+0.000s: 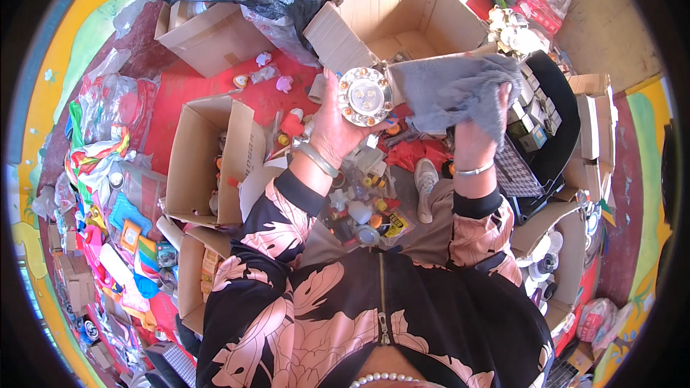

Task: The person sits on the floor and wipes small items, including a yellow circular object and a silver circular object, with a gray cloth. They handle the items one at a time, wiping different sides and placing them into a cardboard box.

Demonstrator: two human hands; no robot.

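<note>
Wiping looks like the step in hand: our left hand (332, 129) holds up a round silver disc with orange studs (365, 96), fingers curled round its rim, above the red floor's middle. Our right hand (474, 135) grips a grey fleecy cloth (453, 90), fingers bunched into it, touching the disc's right edge. Behind stands an open brown cardboard box (402, 18). Next, we judge, the cloth must cross the disc's face while the left hand steadies it.

Round silver disc (365, 95) (amber studs on its face) held upright beside crumpled grey cloth (456, 90).
</note>
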